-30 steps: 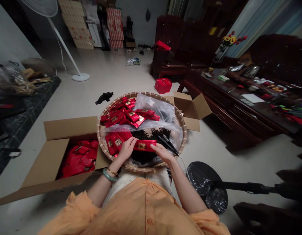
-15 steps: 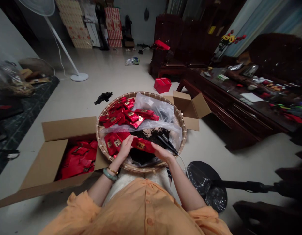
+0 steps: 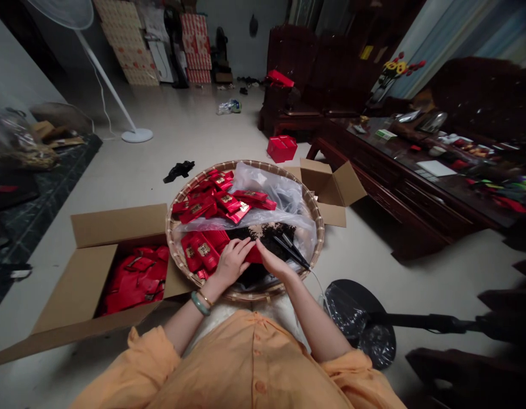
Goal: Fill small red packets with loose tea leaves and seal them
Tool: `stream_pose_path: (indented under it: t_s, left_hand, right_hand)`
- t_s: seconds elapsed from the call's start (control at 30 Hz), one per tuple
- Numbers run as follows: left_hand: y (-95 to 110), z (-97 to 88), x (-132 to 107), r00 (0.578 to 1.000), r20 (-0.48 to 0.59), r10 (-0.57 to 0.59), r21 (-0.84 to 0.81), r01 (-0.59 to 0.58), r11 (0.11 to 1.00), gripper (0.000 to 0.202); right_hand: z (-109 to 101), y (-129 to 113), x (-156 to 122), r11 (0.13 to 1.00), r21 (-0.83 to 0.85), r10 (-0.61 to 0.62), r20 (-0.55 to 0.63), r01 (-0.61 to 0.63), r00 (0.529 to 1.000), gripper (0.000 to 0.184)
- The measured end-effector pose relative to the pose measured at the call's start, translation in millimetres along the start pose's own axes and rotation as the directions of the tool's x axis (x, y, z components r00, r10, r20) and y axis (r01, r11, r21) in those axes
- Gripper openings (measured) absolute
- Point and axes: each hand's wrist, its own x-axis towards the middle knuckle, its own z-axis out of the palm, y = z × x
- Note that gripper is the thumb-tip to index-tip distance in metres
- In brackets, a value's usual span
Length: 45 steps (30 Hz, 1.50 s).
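Observation:
My left hand [image 3: 232, 263] and my right hand [image 3: 272, 262] are close together over a round woven bamboo tray [image 3: 263, 165]. A red foil packet [image 3: 253, 255] lies between them, mostly hidden by my fingers, and both hands grip it. Several more red packets [image 3: 198, 253] lie beside my left hand, and a larger heap of them [image 3: 216, 199] sits at the tray's far side. Dark loose tea [image 3: 263, 234] lies just beyond my fingers on a clear plastic bag [image 3: 267, 193]. Black-handled tongs [image 3: 291, 251] rest near my right hand.
An open cardboard box [image 3: 118, 224] full of red packets stands left of the tray, and a second box [image 3: 331, 184] stands behind it. A black-bagged round object [image 3: 357, 318] lies to the right. A dark wooden table [image 3: 399, 187] runs along the right side.
My hands have moved closer together, and they now cover most of the red packet that showed at full length a second ago. The view has shifted slightly.

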Motion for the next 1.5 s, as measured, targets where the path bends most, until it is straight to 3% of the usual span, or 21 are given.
stream_pose_path:
  t_s: [0.13, 0.23, 0.37, 0.47, 0.57, 0.63, 0.73, 0.83, 1.0, 1.1, 1.2, 1.37, 1.5]
  left_hand:
    - [-8, 5.3, 0, 0.999, -0.043, 0.006, -0.083, -0.010, 0.996, 0.064]
    - [-10, 5.4, 0, 0.993, -0.105, -0.046, -0.137, 0.031, 0.990, 0.061]
    - [-11, 4.6, 1, 0.976, -0.176, -0.130, -0.166, 0.101, 0.981, 0.057]
    - [-15, 1.8, 3, 0.960, -0.205, -0.193, -0.174, 0.158, 0.972, 0.054]
    - [-19, -2.1, 3, 0.934, -0.255, -0.252, -0.192, 0.206, 0.959, 0.052]
    - [-21, -4.3, 3, 0.921, -0.280, -0.272, -0.202, 0.220, 0.954, 0.050]
    - [-22, -6.4, 2, 0.912, -0.288, -0.292, -0.212, 0.236, 0.948, 0.049]
    - [-22, -6.5, 0, 0.910, -0.283, -0.303, -0.213, 0.248, 0.945, 0.049]
    - [-24, -2.8, -2, 0.903, -0.292, -0.315, -0.200, 0.265, 0.943, 0.049]
    - [-22, -1.7, -2, 0.902, -0.289, -0.320, -0.188, 0.275, 0.943, 0.050]
    - [-19, -2.2, -2, 0.915, -0.279, -0.292, -0.189, 0.246, 0.951, 0.050]
    - [-18, 2.0, -4, 0.905, -0.293, -0.308, -0.201, 0.257, 0.945, 0.052]
    - [-17, 6.8, -5, 0.894, -0.316, -0.318, -0.206, 0.262, 0.943, 0.075]
  right_hand:
    - [-3, -7, -4, 0.990, 0.087, 0.090, 0.227, -0.112, 0.970, 0.062]
    - [-9, -20, -9, 0.991, 0.079, 0.087, 0.265, -0.111, 0.960, 0.060]
    - [-20, -44, -17, 0.990, 0.066, 0.105, 0.212, -0.121, 0.972, 0.063]
    - [-37, -49, -17, 0.985, 0.121, 0.100, 0.149, -0.119, 0.984, 0.066]
    - [-56, -29, -10, 0.988, 0.109, 0.119, -0.092, -0.109, 0.989, 0.066]
    - [-64, -4, -5, 0.984, -0.083, 0.138, -0.204, -0.158, 0.969, 0.056]
    - [-68, 31, -2, 0.870, -0.466, 0.050, -0.246, -0.163, 0.968, 0.036]
    - [-70, 51, 1, 0.741, -0.652, -0.012, -0.253, -0.161, 0.967, 0.031]
    - [-72, 56, 18, 0.669, -0.726, -0.012, -0.226, -0.160, 0.974, 0.044]
    - [-64, 54, 35, 0.578, -0.792, 0.043, -0.212, -0.198, 0.976, 0.058]
    - [-48, 49, 50, 0.458, -0.846, 0.068, -0.274, -0.274, 0.959, 0.070]
    - [-28, 44, 59, 0.246, -0.911, 0.136, -0.305, -0.330, 0.943, 0.065]
    - [-25, 45, 57, 0.218, -0.906, 0.170, -0.329, -0.362, 0.929, 0.062]
